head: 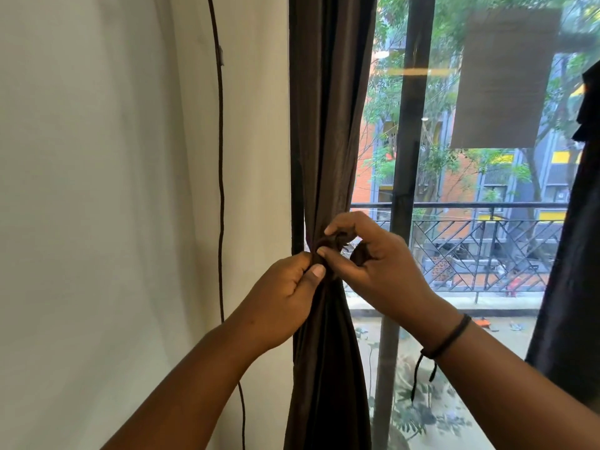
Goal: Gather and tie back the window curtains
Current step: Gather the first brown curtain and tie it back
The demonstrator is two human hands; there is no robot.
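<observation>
Head view, one frame. The dark brown fabric curtain (328, 131) hangs gathered into a narrow bundle at the left edge of the window, just beside the white wall (107, 157). It is cinched at mid-height, where a twisted knot of brown fabric tie (334, 240) sits on the bundle; below the cinch the cloth flares out again.

Left hand (285, 297): fingers curled, thumb pressed against the bunched fabric just under the knot, gripping the curtain from its left side.

Right hand (373, 258): index finger and thumb pinch the knot from the right; the other fingers are curled around a loop of the same brown tie. A black cord bracelet (449, 339) sits on the right wrist, loose ends dangling.

The two hands touch at the knot.

A thin dark cable (221, 177) runs down the wall, well apart from the curtain. A second dark curtain (571, 254) hangs at the right edge of the frame. Through the glass: a black metal balcony railing (487, 241), green trees (431, 157) and an orange brick building (454, 186).
</observation>
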